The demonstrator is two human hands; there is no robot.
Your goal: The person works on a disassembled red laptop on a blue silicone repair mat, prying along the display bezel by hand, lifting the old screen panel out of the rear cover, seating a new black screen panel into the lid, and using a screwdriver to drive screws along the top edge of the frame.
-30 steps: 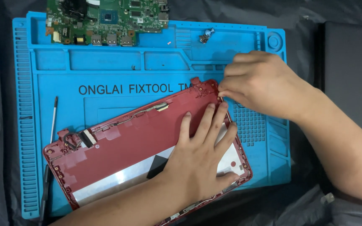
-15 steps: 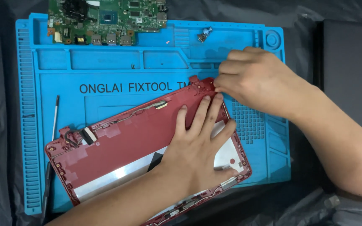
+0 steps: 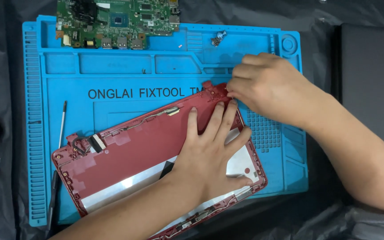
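From the head camera, a red laptop lid shell [image 3: 130, 160] lay tilted across the lower half of a blue repair mat [image 3: 50, 111], its inner side facing up, with a silvery panel back [image 3: 125, 186] showing along its lower edge and a thin cable [image 3: 156, 115] running along its upper edge to a small flat connector [image 3: 96, 141] near the left hinge corner. The left hand [image 3: 210, 155] lay palm down on the right part of the shell, its fingers [image 3: 193, 124] spread flat and open, pressing on the red plastic and gripping nothing. The right hand [image 3: 267, 86] sat at the shell's upper right corner, its fingers [image 3: 236, 94] curled and pinched close together against the hinge area; whether they gripped a small part there could not be told. A green circuit board [image 3: 116, 22] rested at the top edge of the mat, partly over its upper trays, and a small cluster of screws [image 3: 218, 39] lay in a tray to the right of it. A slim screwdriver [image 3: 61, 129] lay along the mat's left side, just beside the shell's left corner. A dark closed laptop [image 3: 372, 89] lay on the black-covered surface [image 3: 5, 66] to the right of the mat, well apart from the shell.
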